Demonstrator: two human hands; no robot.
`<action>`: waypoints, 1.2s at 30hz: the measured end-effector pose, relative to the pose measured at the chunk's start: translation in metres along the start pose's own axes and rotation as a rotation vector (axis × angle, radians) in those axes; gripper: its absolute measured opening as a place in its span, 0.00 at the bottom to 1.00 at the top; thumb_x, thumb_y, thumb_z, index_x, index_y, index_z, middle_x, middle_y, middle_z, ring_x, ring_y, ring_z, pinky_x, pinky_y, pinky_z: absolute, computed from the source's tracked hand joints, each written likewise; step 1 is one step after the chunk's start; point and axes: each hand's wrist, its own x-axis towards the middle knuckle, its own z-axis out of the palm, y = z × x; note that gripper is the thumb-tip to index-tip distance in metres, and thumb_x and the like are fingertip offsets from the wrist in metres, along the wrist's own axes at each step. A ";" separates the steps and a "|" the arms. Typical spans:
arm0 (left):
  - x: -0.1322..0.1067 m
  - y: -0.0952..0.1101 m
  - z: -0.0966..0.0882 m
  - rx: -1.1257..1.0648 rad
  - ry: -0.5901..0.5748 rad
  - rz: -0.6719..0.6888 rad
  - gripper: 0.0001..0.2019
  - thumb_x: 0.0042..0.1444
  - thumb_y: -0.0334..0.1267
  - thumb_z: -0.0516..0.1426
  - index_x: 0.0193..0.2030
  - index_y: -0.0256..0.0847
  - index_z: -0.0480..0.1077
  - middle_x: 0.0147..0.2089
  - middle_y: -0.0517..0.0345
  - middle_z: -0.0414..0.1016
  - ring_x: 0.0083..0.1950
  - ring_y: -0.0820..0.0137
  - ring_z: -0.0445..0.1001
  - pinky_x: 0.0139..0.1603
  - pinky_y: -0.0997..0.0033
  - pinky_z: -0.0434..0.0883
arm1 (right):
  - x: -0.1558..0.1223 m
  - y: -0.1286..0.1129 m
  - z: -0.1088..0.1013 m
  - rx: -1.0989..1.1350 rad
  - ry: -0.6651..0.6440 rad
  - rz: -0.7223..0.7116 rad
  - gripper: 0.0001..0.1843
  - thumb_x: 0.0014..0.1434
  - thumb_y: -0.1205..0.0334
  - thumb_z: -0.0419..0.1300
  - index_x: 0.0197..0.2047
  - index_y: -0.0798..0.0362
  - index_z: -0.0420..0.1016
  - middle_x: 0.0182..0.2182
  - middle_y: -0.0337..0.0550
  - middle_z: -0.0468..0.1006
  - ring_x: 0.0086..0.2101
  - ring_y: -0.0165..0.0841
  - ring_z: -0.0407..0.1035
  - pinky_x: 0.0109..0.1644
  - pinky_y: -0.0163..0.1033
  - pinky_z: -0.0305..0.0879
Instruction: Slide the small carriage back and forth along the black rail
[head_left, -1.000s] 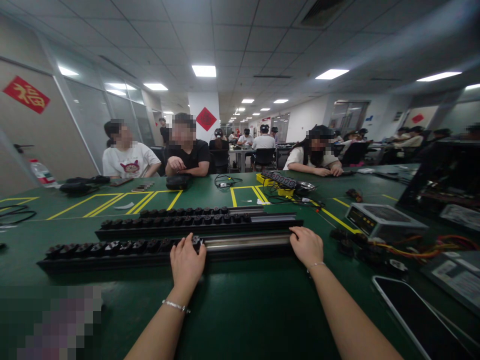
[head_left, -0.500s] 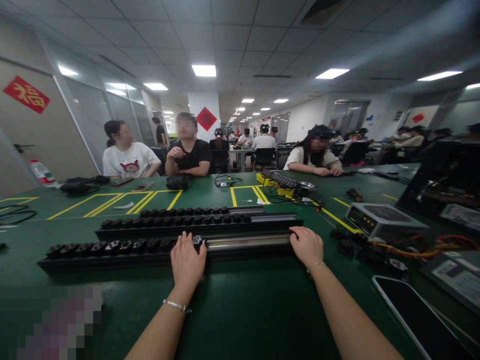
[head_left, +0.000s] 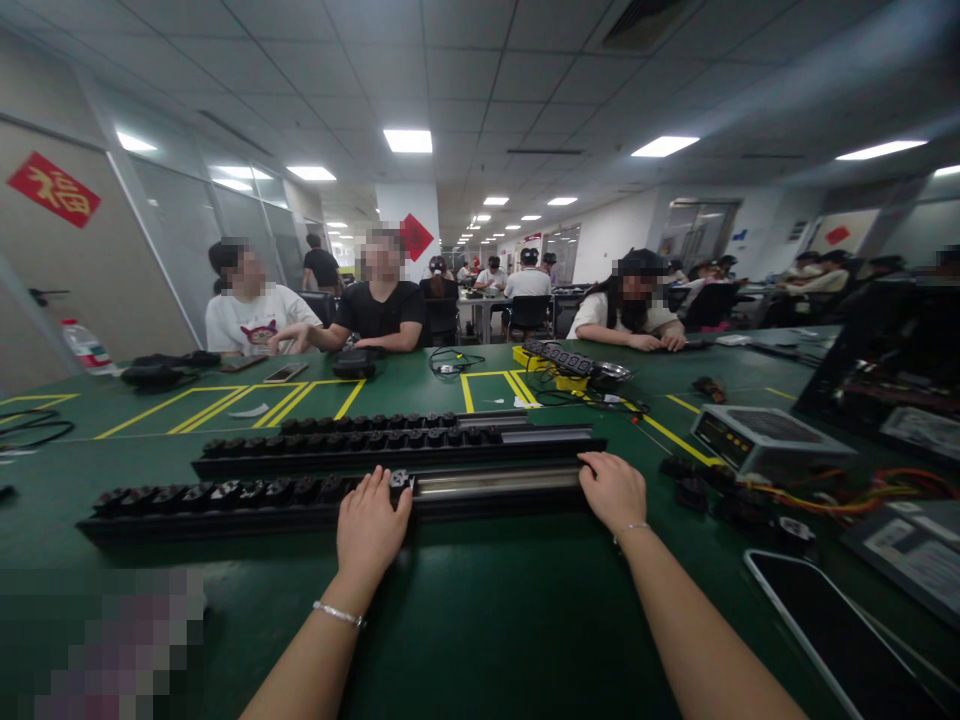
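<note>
A long black rail (head_left: 495,492) with a bare metallic channel on its right half lies across the table in front of me. Black socket-like modules (head_left: 240,490) line its left half in a row. My left hand (head_left: 373,520) wraps over the rail near the right end of that row, fingers on top and close together, the thumb beside the last module (head_left: 401,480). My right hand (head_left: 615,490) grips the rail's right end with bent fingers; the undersides of its fingers are hidden. Just behind lie two similar rails with modules (head_left: 360,440).
To the right are a metal power supply box (head_left: 772,440), coloured wires (head_left: 840,500), loose black parts (head_left: 690,485) and a phone (head_left: 840,630). Yellow strips (head_left: 570,380) with a socket strip lie farther back. Several people sit across the green table (head_left: 525,620).
My left hand and wrist have shifted slightly left; my right hand stays on the rail end. Across the table, a person in black has stretched an arm out to the left.
</note>
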 end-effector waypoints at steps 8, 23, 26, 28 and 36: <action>-0.002 -0.008 -0.006 0.057 -0.049 0.124 0.29 0.59 0.52 0.43 0.60 0.34 0.62 0.63 0.44 0.62 0.63 0.58 0.61 0.59 0.56 0.61 | -0.002 0.000 0.000 -0.029 -0.022 -0.026 0.19 0.59 0.55 0.46 0.47 0.47 0.74 0.49 0.41 0.75 0.52 0.39 0.62 0.54 0.47 0.53; -0.003 -0.011 -0.004 0.050 -0.036 0.139 0.26 0.60 0.50 0.44 0.59 0.38 0.64 0.64 0.48 0.62 0.63 0.58 0.61 0.60 0.56 0.59 | -0.005 0.008 0.004 0.017 0.002 -0.093 0.19 0.60 0.56 0.46 0.48 0.47 0.73 0.50 0.41 0.74 0.53 0.37 0.61 0.56 0.46 0.52; -0.003 -0.010 -0.005 0.051 -0.031 0.142 0.26 0.60 0.51 0.43 0.59 0.39 0.64 0.63 0.49 0.62 0.63 0.58 0.61 0.59 0.56 0.59 | -0.005 0.008 0.003 0.026 -0.005 -0.086 0.19 0.59 0.56 0.46 0.48 0.47 0.73 0.50 0.40 0.74 0.52 0.37 0.62 0.56 0.46 0.52; -0.003 -0.010 -0.005 0.054 -0.032 0.141 0.26 0.60 0.51 0.43 0.59 0.41 0.64 0.64 0.49 0.62 0.62 0.58 0.62 0.59 0.56 0.60 | -0.005 0.007 0.003 0.030 -0.008 -0.081 0.19 0.59 0.56 0.47 0.48 0.47 0.73 0.50 0.40 0.74 0.52 0.37 0.62 0.55 0.46 0.52; -0.004 -0.011 -0.004 0.032 -0.014 0.154 0.24 0.59 0.51 0.44 0.57 0.44 0.66 0.63 0.49 0.63 0.57 0.57 0.67 0.56 0.54 0.61 | -0.004 0.006 0.002 0.019 -0.001 -0.087 0.19 0.59 0.57 0.47 0.47 0.48 0.74 0.49 0.41 0.75 0.52 0.38 0.62 0.54 0.46 0.54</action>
